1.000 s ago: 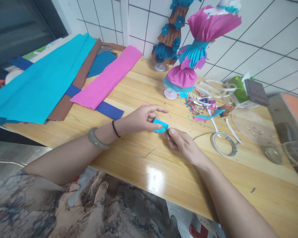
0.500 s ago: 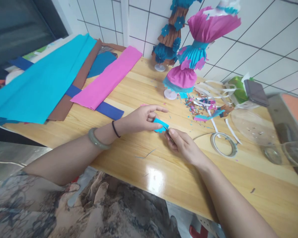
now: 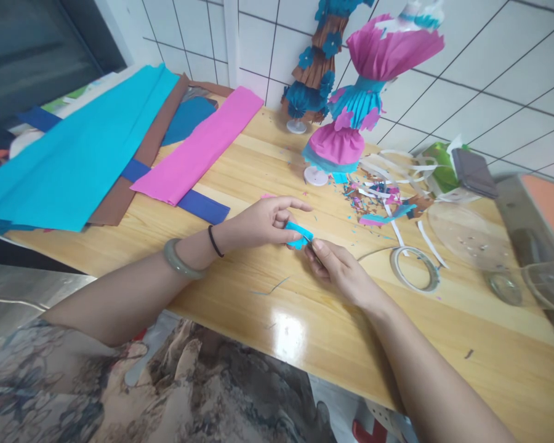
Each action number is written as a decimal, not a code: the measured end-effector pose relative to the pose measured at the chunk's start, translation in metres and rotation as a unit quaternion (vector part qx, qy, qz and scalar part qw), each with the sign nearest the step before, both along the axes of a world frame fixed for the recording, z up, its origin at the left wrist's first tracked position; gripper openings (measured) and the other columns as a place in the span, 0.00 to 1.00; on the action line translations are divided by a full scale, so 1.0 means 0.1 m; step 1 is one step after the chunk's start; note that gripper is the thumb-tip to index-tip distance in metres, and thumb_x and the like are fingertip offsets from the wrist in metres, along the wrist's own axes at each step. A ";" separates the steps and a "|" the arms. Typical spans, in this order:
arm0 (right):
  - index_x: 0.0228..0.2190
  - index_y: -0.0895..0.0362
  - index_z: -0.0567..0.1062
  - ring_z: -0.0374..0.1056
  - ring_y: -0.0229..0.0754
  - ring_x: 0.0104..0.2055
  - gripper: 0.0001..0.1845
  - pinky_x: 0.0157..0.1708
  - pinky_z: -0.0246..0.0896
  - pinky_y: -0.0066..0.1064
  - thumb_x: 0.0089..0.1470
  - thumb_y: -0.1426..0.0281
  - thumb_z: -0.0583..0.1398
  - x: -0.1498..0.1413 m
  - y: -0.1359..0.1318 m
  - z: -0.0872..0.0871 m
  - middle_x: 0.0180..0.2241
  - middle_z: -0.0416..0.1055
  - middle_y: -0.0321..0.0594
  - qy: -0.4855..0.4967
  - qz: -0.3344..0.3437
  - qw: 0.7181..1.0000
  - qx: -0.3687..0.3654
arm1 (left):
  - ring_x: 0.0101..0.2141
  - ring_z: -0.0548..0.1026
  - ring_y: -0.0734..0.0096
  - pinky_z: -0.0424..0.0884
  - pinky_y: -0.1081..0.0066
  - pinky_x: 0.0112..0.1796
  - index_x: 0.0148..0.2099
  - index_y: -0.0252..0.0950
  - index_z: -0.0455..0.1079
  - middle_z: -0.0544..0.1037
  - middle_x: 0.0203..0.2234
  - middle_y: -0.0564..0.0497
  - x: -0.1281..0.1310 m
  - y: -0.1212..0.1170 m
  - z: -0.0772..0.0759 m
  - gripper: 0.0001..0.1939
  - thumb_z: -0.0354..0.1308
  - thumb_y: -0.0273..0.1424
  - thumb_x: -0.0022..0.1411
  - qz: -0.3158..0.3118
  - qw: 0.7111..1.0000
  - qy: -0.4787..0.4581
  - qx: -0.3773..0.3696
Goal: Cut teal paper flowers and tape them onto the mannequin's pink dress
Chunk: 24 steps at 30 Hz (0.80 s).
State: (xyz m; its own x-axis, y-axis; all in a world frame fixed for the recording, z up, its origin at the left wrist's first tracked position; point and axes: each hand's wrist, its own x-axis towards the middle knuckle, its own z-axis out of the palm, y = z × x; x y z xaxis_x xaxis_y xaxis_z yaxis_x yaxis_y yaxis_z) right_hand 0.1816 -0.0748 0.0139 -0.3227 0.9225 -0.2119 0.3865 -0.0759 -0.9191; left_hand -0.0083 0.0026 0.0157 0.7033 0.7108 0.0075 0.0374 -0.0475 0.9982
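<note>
My left hand (image 3: 263, 220) pinches a small cyan paper piece (image 3: 298, 234) between thumb and fingers, just above the wooden table (image 3: 268, 307). My right hand (image 3: 336, 269) is closed beside it, its fingertips at the paper's right edge, gripping a thin metal tool whose tip touches the paper; most of the tool is hidden in the fist. A green bangle and a black band sit on my left wrist.
Cyan (image 3: 74, 154), brown, blue and pink crepe sheets (image 3: 198, 147) lie at the left. Two paper-dressed figures (image 3: 355, 104) stand at the back. Paper scraps (image 3: 383, 197), a tape ring (image 3: 415, 268), a clear lid (image 3: 471, 234) and a phone (image 3: 473, 172) lie at the right.
Nothing has visibly changed beyond a slight shift of the view; both hands stay on the cyan paper piece.
</note>
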 end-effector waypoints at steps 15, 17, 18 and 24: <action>0.26 0.57 0.63 0.46 0.32 0.20 0.24 0.21 0.41 0.28 0.62 0.52 0.44 0.00 0.00 -0.03 0.19 0.51 0.29 0.004 -0.007 1.000 0.007 | 0.24 0.72 0.79 0.69 0.78 0.27 0.54 0.31 0.63 0.73 0.23 0.55 0.01 0.00 0.00 0.28 0.63 0.28 0.51 0.005 1.000 0.000 -0.003; 0.26 0.57 0.63 0.46 0.32 0.20 0.24 0.21 0.40 0.28 0.62 0.52 0.45 0.00 0.00 -0.03 0.18 0.51 0.29 0.009 -0.009 1.000 0.006 | 0.24 0.72 0.79 0.69 0.77 0.28 0.55 0.31 0.63 0.73 0.24 0.55 0.00 0.00 0.00 0.28 0.63 0.28 0.52 0.001 1.000 0.001 -0.004; 0.26 0.57 0.63 0.45 0.32 0.20 0.24 0.21 0.40 0.28 0.62 0.52 0.45 0.00 0.00 -0.03 0.18 0.50 0.29 0.010 -0.010 1.000 0.006 | 0.25 0.73 0.79 0.69 0.77 0.28 0.55 0.31 0.63 0.73 0.25 0.54 0.00 0.01 -0.01 0.27 0.62 0.28 0.52 -0.002 1.000 0.001 -0.005; 0.25 0.57 0.62 0.45 0.32 0.20 0.25 0.21 0.40 0.28 0.61 0.51 0.45 0.00 0.00 -0.03 0.18 0.50 0.29 0.012 -0.013 1.000 0.003 | 0.25 0.73 0.80 0.69 0.77 0.30 0.54 0.31 0.63 0.73 0.25 0.55 0.01 0.01 -0.06 0.27 0.63 0.27 0.52 -0.011 1.000 -0.008 -0.015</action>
State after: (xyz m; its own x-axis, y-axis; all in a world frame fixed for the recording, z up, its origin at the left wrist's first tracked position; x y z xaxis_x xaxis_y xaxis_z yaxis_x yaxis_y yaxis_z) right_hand 0.1818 -0.0749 0.0114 -0.3037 0.9319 -0.1981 0.3621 -0.0794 -0.9287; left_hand -0.0073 0.0035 0.0096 0.7182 0.6959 -0.0028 0.0214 -0.0181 0.9996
